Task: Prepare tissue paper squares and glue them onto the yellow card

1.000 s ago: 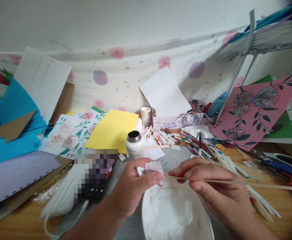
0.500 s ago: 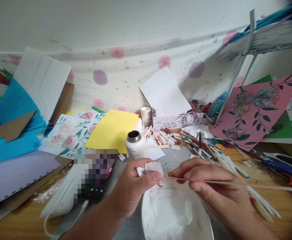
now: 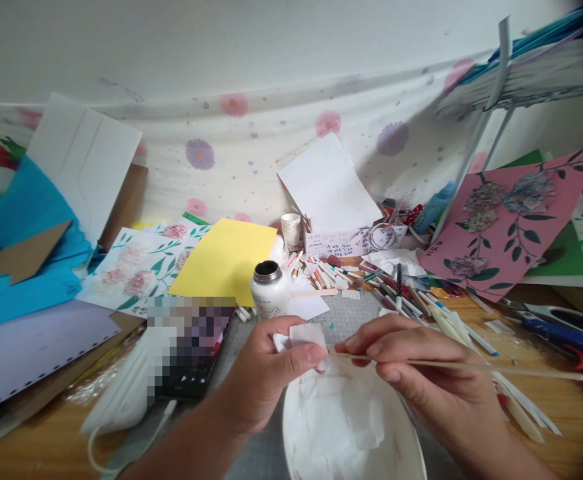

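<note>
Pinched between the thumb and fingers of my left hand (image 3: 276, 360) is a small folded piece of white tissue paper (image 3: 307, 335). My right hand (image 3: 421, 370) grips a long thin wooden stick (image 3: 501, 368), whose left tip meets the paper's edge by my left thumb. The stick's other end reaches far to the right. Below both hands is a white bowl (image 3: 341, 447) with whitish paper lying in it. Just behind my left hand stands an uncapped white bottle (image 3: 270, 293) with a metal neck.
A phone (image 3: 191, 373) rests on a white stand at left, with a cable. Yellow paper (image 3: 226, 260) and flower pictures lie behind it. Many markers (image 3: 336, 275) cover the back of the cutting mat (image 3: 344, 317). At right are a pink flower picture (image 3: 511, 220) and blue-handled pliers (image 3: 561, 340).
</note>
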`<control>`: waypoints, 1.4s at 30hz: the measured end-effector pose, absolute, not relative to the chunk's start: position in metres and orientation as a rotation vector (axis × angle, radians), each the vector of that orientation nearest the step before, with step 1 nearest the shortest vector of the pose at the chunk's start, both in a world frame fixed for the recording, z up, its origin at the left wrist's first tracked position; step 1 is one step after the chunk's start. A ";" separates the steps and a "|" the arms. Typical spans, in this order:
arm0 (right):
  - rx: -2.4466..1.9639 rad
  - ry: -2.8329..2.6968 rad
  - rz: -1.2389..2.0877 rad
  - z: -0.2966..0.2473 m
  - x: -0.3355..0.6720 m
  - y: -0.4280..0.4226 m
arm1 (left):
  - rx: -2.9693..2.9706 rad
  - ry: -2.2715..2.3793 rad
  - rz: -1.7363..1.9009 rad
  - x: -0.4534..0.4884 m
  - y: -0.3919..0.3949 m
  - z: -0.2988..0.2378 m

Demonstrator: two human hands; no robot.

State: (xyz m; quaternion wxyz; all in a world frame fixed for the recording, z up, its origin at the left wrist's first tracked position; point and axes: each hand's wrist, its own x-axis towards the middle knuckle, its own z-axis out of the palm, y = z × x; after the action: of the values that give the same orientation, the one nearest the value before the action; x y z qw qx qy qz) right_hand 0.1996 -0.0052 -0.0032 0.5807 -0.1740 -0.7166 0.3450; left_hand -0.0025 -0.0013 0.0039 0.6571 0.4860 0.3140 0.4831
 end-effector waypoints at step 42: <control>-0.412 -1.651 0.762 -0.003 0.196 -0.006 | 1.078 0.732 1.114 -0.002 -0.001 0.000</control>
State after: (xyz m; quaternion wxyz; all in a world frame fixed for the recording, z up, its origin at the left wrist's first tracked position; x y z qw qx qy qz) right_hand 0.1961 -0.0060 -0.0026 0.5960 -0.1776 -0.7111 0.3281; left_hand -0.0017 -0.0007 -0.0003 0.6545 0.4753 0.3229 0.4914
